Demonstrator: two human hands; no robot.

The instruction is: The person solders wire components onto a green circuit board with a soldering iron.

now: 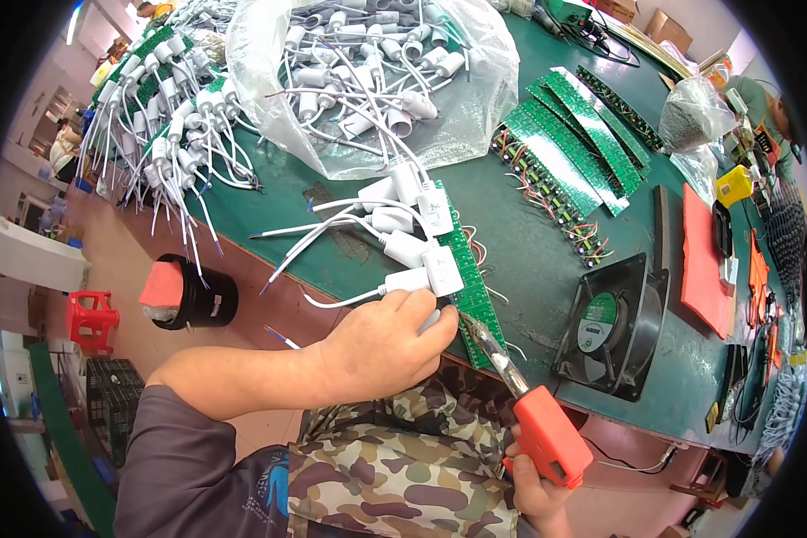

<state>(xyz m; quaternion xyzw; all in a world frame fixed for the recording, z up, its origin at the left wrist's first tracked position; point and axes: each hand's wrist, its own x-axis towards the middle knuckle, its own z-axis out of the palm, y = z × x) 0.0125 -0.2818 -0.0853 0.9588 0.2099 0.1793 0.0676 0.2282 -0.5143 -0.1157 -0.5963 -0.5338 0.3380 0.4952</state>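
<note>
Green circuit strip (pixel 472 278) lies near the close edge of the worktop (pixel 533 300), white capped leads (pixel 391 220) bunched along its left side. Head view, the only one; from where I stand, the left hand (pixel 381 345) is closed by the strip, seemingly pinching a small white cap (pixel 429 321). Right hand (pixel 538 493) grips the red handle of a soldering iron (pixel 547 429), its tip at or just above the strip's lower part; contact can't be told.

To do this well, I'd say: pin the piece steady, touch the tip briefly to the joint, fingertips clear of the hot barrel, loose wires out of the way.

Counts: two hands, one iron, one strip being worked, one black fan (pixel 598 325), one black bucket (pixel 208 296), one red stool (pixel 91 320), one yellow bottle (pixel 733 186). Capped leads by the strip: several, overlapping. Plastic bag (pixel 481 117) of caps: too many.
</note>
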